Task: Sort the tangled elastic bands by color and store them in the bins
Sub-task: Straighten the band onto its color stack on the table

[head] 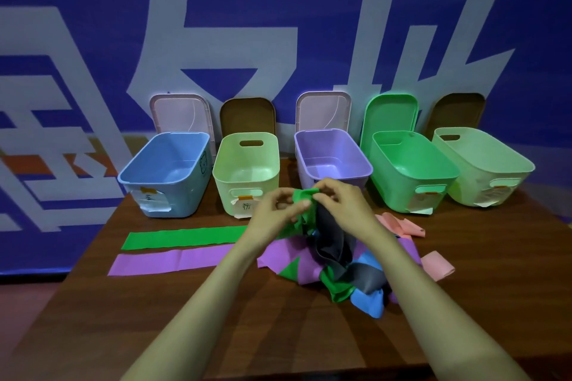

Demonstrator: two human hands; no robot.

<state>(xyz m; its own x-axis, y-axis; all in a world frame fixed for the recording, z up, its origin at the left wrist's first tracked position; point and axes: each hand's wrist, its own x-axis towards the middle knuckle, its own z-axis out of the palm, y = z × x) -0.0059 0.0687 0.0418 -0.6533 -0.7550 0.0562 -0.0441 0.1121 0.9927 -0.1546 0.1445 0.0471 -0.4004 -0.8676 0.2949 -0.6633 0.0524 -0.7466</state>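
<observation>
Five bins (154, 180) carry labels (150, 199) we cannot read; our left hand (274, 215) and right hand (343, 204) pinch a green band (305, 195).

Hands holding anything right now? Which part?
Left hand and right hand both pinch the green band at its bunched upper end, lifted above the tangle.
</observation>
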